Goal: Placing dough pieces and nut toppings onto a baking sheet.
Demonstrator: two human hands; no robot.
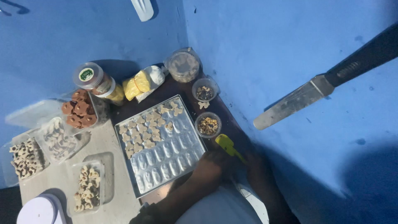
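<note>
The left hand (211, 168) is resting at the near edge of the baking tray (143, 186), its grip too dark to tell. The right hand (255, 170) is lying just beside a yellow spatula (229, 146), its grip likewise hidden in shadow. Cut biscuits (145, 128) are filling the tray's far half, leaving the near half bare. Two small nut cups (208, 124) are crowding the right edge. A green-lidded jar (89, 76) and a yellow packet (139, 83) are standing by the blue wall (269, 41). Clear boxes of biscuits (86, 188) are lining the bench (112, 145) on the left.

Baking tray (182, 159): shiny embossed metal
Tubs (99, 174): clear glossy plastic
Spatula (229, 146): matt yellow plastic
Wall (269, 41): rough blue paint
</note>
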